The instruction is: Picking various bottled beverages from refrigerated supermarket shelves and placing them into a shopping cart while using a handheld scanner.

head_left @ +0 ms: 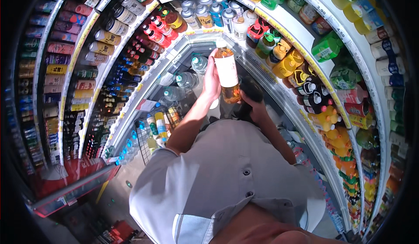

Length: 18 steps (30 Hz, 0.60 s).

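A bottle of amber drink (226, 71) with a white cap and a cream label is held up in front of my chest, nearly upright in the view. Along its left side lies my left hand (211, 81), gripping it with the fingertips near the neck. My right hand (256, 106) is at the lower right of the same bottle, its thumb against the base. Shadow hides most of the right fingers, and a dark shape (252, 88) that I cannot make out lies just beyond them.
Curved shelves of bottles and cans surround me. Large clear bottles (187, 80) stand on the floor beyond my left forearm. A wire basket (143, 140) with bottles is beside my left elbow. A red-edged counter (74, 189) is at lower left. Yellow juice bottles (291, 65) line the right shelf.
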Each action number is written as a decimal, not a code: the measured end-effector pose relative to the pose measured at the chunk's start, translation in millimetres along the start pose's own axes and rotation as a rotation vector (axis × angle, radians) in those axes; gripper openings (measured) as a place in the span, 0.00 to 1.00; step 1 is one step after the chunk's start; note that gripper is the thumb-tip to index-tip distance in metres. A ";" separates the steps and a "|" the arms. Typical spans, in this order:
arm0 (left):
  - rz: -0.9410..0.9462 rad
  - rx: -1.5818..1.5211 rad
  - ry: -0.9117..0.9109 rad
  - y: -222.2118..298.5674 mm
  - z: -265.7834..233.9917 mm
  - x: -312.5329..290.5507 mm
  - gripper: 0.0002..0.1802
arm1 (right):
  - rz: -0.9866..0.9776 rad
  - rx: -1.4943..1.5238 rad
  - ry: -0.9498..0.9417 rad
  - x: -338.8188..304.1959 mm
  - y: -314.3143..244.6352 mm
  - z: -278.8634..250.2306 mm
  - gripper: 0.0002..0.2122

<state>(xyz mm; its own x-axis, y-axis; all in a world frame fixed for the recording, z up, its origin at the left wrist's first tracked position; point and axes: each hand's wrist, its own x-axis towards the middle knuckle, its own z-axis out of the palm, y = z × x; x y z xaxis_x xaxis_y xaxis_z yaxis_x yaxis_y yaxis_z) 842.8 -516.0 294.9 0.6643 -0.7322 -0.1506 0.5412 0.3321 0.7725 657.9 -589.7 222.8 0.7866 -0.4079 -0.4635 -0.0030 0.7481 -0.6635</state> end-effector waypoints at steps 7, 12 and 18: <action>-0.100 0.262 0.019 -25.1 41.1 39.7 0.32 | -0.153 0.090 0.064 0.6 -35.2 -36.1 0.19; -0.151 0.693 -0.107 -9.6 48.7 63.4 0.32 | -0.292 -0.297 0.229 7.8 -33.5 -46.2 0.24; -0.259 0.730 -0.061 9.0 39.0 107.5 0.37 | -0.486 -0.388 0.235 35.5 -47.9 -46.9 0.23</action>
<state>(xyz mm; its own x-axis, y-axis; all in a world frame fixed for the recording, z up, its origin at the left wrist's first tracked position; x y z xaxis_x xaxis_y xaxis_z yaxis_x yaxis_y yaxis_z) 898.9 -615.0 309.8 0.5220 -0.7714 -0.3640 0.1845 -0.3145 0.9312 657.0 -664.6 210.6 0.5993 -0.7873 -0.1446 0.0615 0.2254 -0.9723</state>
